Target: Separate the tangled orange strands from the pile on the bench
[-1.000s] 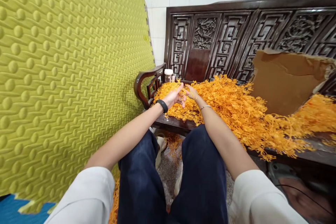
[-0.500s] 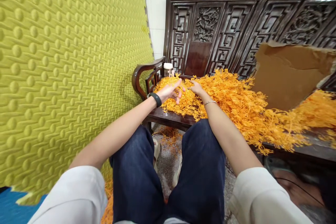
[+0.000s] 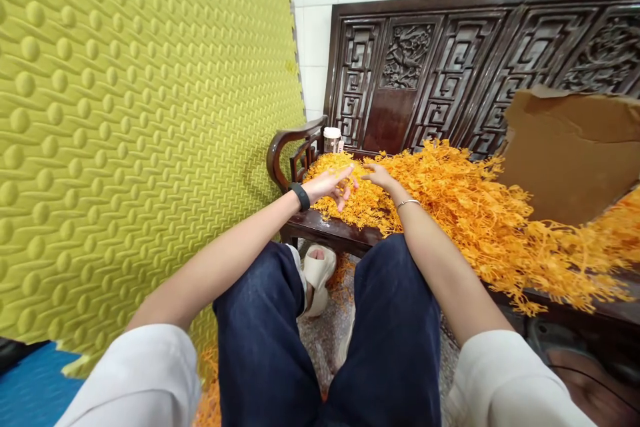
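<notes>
Orange artificial sprigs, branching and plastic-looking, form a large pile (image 3: 465, 207) along a dark wooden bench (image 3: 345, 232). Over the left part of the pile, my left hand (image 3: 329, 185) points inward with its fingers apart and partly bent. A black band circles that wrist. Facing it is my right hand (image 3: 381, 177), fingers stretched toward the left hand, a thin bracelet on the wrist. A small gap lies between the two hands, with orange sprigs behind and below them. I see no separate piece clearly gripped in either hand.
A white-lidded cup (image 3: 332, 139) stands by the bench's curved armrest (image 3: 280, 147). Yellow foam matting (image 3: 150, 113) rises on the left. Brown cardboard (image 3: 570, 153) leans against the carved backrest (image 3: 407, 57). A light shoe (image 3: 317, 273) and fallen orange bits are on the floor.
The view has shifted, so the bench and pile sit slightly lower and further right. Both hands stay over the pile, facing each other. The left foot has come forward into sight.
</notes>
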The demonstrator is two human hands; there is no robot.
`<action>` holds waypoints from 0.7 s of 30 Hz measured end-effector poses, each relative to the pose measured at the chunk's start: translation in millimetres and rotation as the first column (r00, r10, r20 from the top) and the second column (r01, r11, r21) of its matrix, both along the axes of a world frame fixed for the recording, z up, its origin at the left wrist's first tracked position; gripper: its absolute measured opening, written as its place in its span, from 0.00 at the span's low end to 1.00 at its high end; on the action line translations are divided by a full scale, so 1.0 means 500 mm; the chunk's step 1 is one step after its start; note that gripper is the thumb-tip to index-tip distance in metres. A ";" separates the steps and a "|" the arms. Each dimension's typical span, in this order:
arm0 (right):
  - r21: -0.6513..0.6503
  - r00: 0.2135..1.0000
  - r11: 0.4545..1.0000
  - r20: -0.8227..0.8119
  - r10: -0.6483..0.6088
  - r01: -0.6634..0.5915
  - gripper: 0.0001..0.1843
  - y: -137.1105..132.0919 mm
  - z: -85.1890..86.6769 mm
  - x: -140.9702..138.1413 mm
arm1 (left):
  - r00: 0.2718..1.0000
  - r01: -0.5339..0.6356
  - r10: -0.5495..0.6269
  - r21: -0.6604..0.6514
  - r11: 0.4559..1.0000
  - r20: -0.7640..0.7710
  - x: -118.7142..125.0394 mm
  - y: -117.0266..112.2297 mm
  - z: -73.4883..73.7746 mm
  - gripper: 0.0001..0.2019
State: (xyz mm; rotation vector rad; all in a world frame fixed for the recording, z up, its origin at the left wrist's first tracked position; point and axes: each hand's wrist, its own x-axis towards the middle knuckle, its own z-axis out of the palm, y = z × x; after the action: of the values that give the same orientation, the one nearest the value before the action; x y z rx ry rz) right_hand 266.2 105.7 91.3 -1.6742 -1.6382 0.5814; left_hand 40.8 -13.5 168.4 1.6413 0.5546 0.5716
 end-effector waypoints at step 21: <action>-0.102 0.998 0.994 -0.050 -0.036 0.030 0.24 0.016 -0.017 0.012 | 0.997 -0.066 0.066 -0.005 0.998 0.051 0.019 0.044 -0.013 0.24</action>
State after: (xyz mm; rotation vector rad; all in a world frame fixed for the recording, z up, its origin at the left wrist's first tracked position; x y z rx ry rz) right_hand 272.4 113.9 82.6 -1.7406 -1.5644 0.6958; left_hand 50.3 8.4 161.7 1.6053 0.5736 0.6590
